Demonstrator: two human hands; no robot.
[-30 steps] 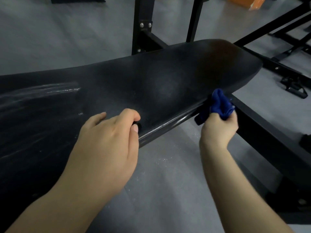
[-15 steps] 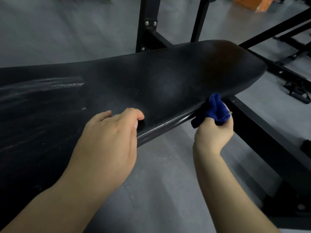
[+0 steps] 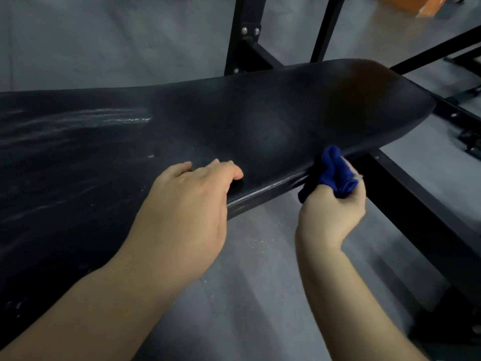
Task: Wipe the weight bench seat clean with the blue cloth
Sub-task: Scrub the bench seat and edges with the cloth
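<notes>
Seat rim: your left hand (image 3: 187, 204) braces loose-fingered on the weight bench seat (image 3: 260, 121), right hand (image 3: 330, 214) clutches the blue cloth (image 3: 331, 168); drag it firmly along.

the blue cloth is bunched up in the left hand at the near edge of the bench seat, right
Wrong hand: the head view shows the blue cloth bunched up in the right hand at the near edge of the bench seat. The left hand only rests on top of the seat.
</notes>
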